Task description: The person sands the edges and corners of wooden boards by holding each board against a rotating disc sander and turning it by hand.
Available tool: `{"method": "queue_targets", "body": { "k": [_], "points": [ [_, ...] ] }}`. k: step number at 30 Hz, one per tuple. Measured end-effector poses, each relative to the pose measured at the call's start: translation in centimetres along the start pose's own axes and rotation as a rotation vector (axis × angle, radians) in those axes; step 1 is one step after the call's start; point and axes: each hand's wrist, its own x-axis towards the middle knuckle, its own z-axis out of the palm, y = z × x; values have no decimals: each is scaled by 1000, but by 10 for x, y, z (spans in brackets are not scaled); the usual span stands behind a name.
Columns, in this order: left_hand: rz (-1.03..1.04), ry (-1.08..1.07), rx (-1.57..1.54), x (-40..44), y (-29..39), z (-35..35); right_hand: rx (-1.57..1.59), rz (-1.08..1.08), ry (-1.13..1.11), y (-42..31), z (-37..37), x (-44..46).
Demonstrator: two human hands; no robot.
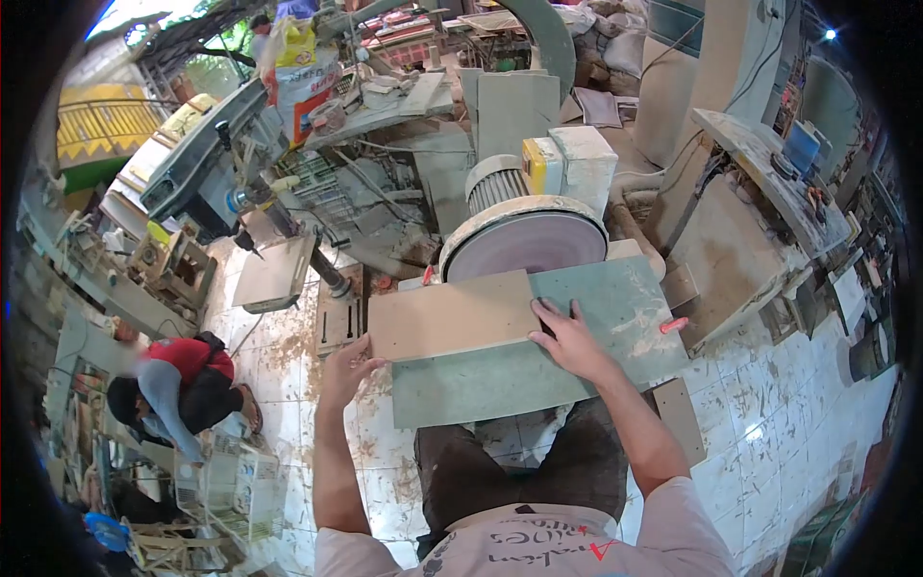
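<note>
Tan board lies on a green bench before a sanding disc

The room is a crowded workshop, with stacked boards, sacks and scrap filling its far side. White floor tiles [769,418] run through it, scattered with brown shavings, most thickly to the left of the bench. Along the right stands a dusty worktable [769,183] with tools on its top; to the left is a drill stand [274,216]. Farther left, a person [178,380] in red and grey crouches near a white crate [252,495].

The green bench [461,396] in the middle is flat and slightly slanted in view, its right part rubbed with pale dust. Right at its far edge rises a big round disc [529,248], purplish grey with a dusty rim, and behind that a ribbed motor [495,183].

The board [447,313] lies flat on the far left part of the bench, its left end reaching past the bench's edge. It is long, four-sided, plain and smooth-looking, with small dark spots near its edges. Whether it touches the disc, I cannot tell.

The right hand [569,343] has its fingers spread at the board's right end. The left hand [344,373] is at the near left corner, thumb apart from the fingers; how firmly it grips, I cannot tell. A small red handle [673,325] sits at the bench's right edge.
</note>
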Motion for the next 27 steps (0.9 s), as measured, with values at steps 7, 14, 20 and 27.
{"method": "queue_targets", "body": {
  "k": [7, 14, 20, 27],
  "points": [
    [-102, -24, -205, -3, -25, -13, 0, -71, 2, -10, 14, 8],
    [-158, -27, -260, -7, -31, -25, 36, -80, -32, -20, 23, 14],
    [-357, 157, -598, -28, -14, -10, 98, -122, -21, -23, 38, 20],
    [-140, 433, -1170, -54, -28, 15, 908, 100, 1, -56, 35, 5]
  ]
}}
